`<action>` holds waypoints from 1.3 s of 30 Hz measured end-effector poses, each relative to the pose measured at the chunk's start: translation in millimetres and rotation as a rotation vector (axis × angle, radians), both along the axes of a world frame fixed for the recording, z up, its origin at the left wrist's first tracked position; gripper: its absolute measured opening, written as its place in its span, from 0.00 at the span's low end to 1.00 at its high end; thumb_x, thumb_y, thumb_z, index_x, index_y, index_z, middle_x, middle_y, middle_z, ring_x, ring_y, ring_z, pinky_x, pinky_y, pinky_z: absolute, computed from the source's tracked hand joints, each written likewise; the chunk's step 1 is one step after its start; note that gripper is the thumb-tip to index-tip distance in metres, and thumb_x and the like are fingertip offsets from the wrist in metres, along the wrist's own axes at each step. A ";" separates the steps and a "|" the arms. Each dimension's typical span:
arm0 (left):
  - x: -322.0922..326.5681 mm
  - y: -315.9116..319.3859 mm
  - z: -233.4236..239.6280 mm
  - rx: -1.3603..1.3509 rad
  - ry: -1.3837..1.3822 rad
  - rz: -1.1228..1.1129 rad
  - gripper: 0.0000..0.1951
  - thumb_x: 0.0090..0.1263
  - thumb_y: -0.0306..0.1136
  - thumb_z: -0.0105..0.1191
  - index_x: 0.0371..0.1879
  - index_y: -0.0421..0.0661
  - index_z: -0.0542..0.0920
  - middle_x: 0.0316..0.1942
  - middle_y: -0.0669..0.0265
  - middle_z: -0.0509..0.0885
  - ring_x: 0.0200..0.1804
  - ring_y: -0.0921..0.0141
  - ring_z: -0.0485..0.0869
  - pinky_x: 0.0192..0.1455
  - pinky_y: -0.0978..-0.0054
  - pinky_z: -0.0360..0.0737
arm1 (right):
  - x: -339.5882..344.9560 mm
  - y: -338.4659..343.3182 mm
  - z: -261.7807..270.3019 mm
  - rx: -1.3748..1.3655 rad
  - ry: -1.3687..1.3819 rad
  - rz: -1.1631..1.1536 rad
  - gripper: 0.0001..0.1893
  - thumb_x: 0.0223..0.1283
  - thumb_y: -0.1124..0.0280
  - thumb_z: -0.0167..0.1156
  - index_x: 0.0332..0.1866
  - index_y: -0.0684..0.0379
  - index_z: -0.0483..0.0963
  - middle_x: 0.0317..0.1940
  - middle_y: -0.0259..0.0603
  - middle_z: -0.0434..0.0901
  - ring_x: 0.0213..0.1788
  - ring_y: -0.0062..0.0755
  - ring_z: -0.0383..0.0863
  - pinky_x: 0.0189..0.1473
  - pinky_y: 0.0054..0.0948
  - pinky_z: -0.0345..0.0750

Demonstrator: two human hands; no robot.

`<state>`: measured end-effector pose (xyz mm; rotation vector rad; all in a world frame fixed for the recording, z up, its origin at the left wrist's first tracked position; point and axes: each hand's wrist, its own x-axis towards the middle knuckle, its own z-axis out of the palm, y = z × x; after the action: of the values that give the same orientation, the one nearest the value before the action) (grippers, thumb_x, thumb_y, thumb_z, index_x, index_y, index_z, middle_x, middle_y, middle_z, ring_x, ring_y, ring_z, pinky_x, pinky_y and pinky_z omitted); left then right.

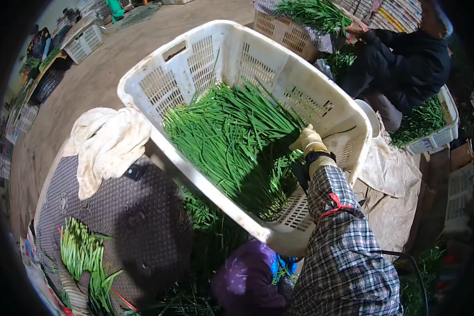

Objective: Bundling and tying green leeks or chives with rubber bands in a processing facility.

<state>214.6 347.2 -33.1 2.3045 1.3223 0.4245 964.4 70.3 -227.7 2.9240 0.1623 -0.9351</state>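
My right hand (pixel 309 138), in a pale glove with a dark band at the wrist, reaches into a large white slatted plastic crate (pixel 256 229). It touches the leaf tips of green garlic chives (pixel 229 134) that lie in layers on the crate's bottom. Its fingertips are hidden against the leaves, so I cannot tell whether they grip. A red tie (pixel 333 207) circles my plaid sleeve. My left hand is out of view. At the lower left, a striped sleeve or glove (pixel 74 290), whose owner is unclear, lies against a bundle of chives (pixel 81 249) on a patterned cloth (pixel 102 213).
A cream cloth (pixel 106 146) and a small black object (pixel 135 172) lie beside the crate. A purple-covered form (pixel 241 272) is close below it. At the right, a seated person (pixel 403 67) holds chives (pixel 312 14) near another crate (pixel 434 136). A black cable (pixel 414 268) hangs lower right.
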 end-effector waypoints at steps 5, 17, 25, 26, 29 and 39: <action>67.3 -11.7 54.4 0.030 0.238 -0.078 0.53 0.57 0.46 0.70 0.76 0.37 0.50 0.71 0.49 0.64 0.72 0.57 0.62 0.76 0.65 0.56 | 25.7 -18.5 -19.6 -0.032 -0.028 0.027 0.74 0.29 0.50 0.84 0.78 0.66 0.37 0.70 0.55 0.64 0.71 0.45 0.67 0.72 0.31 0.66; 111.0 -48.2 74.9 0.529 0.848 -0.037 0.54 0.59 0.57 0.65 0.78 0.49 0.48 0.75 0.53 0.58 0.76 0.55 0.55 0.78 0.63 0.55 | -1.8 -21.6 -61.9 -0.164 -0.235 0.235 0.63 0.27 0.49 0.84 0.70 0.65 0.53 0.64 0.49 0.68 0.68 0.47 0.66 0.68 0.43 0.69; 128.9 -66.7 79.2 0.639 1.078 -0.014 0.47 0.64 0.62 0.58 0.76 0.47 0.56 0.71 0.50 0.64 0.70 0.50 0.65 0.74 0.57 0.63 | 21.7 -32.7 -75.8 0.007 -0.179 0.134 0.63 0.30 0.60 0.81 0.74 0.64 0.49 0.67 0.56 0.64 0.70 0.49 0.66 0.69 0.34 0.70; 129.7 -69.7 80.6 0.640 1.086 -0.015 0.47 0.64 0.62 0.58 0.76 0.47 0.56 0.71 0.50 0.64 0.70 0.50 0.65 0.74 0.57 0.63 | 23.9 -32.8 -76.1 -0.008 -0.227 0.181 0.64 0.31 0.60 0.81 0.75 0.64 0.47 0.68 0.56 0.63 0.71 0.49 0.66 0.71 0.32 0.69; 125.0 -70.3 82.0 0.630 1.052 -0.005 0.47 0.63 0.61 0.59 0.76 0.46 0.56 0.71 0.50 0.64 0.70 0.50 0.65 0.74 0.57 0.62 | 35.0 -27.6 -75.3 -0.023 -0.106 0.182 0.65 0.32 0.58 0.81 0.77 0.64 0.44 0.71 0.57 0.61 0.72 0.47 0.65 0.70 0.30 0.69; 111.8 -60.1 70.9 0.580 0.907 0.001 0.49 0.62 0.59 0.61 0.76 0.45 0.55 0.72 0.50 0.63 0.71 0.51 0.64 0.75 0.58 0.61 | 43.9 -35.5 -63.6 -0.132 -0.156 0.271 0.65 0.30 0.54 0.83 0.75 0.68 0.51 0.55 0.50 0.81 0.60 0.38 0.80 0.59 0.27 0.77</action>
<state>326.4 287.1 37.8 3.1704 1.7471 -0.3601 1008.3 34.8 -291.3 2.7467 0.4556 -0.6497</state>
